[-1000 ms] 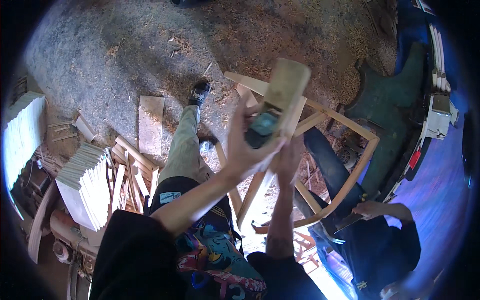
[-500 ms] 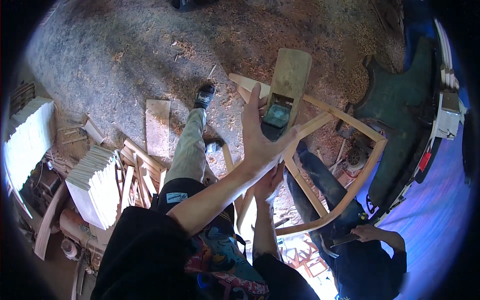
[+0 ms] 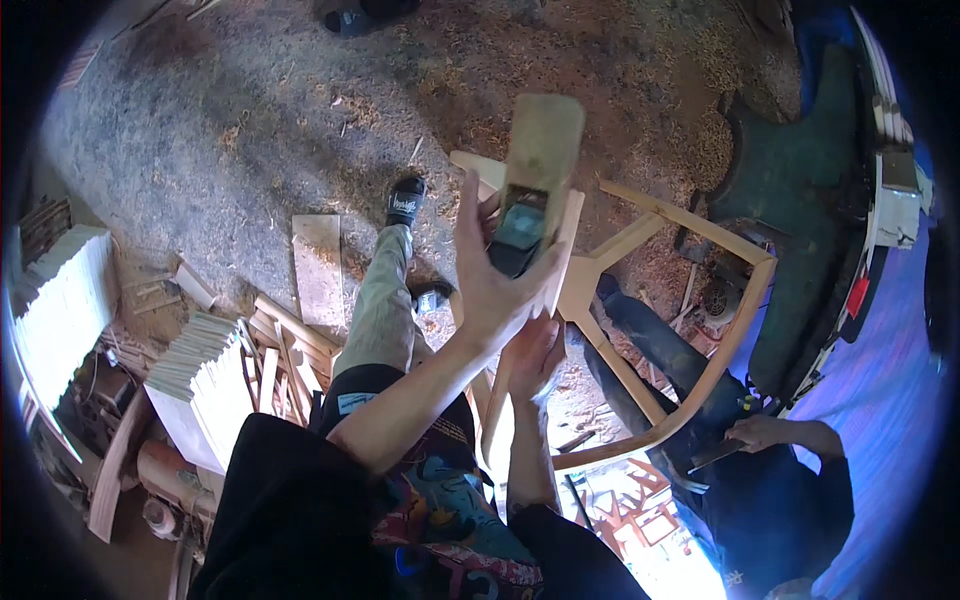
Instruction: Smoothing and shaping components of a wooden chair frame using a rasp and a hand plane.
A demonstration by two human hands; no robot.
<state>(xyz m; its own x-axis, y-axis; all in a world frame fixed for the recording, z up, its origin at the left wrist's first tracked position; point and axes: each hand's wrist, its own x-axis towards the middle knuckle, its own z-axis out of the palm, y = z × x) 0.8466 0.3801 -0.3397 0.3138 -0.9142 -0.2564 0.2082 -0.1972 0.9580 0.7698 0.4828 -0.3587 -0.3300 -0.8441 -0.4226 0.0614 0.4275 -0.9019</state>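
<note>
Gauging the oblong tan wooden plane remotely: stiff, hefty; I'd hold its near end, where left hand wraps; right hand, grip unclear.

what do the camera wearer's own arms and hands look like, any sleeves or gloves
The left sleeve and right sleeve are black, the left one loose and wide. Both forearms are bare below them. The left hand and right hand wear no gloves.
</note>
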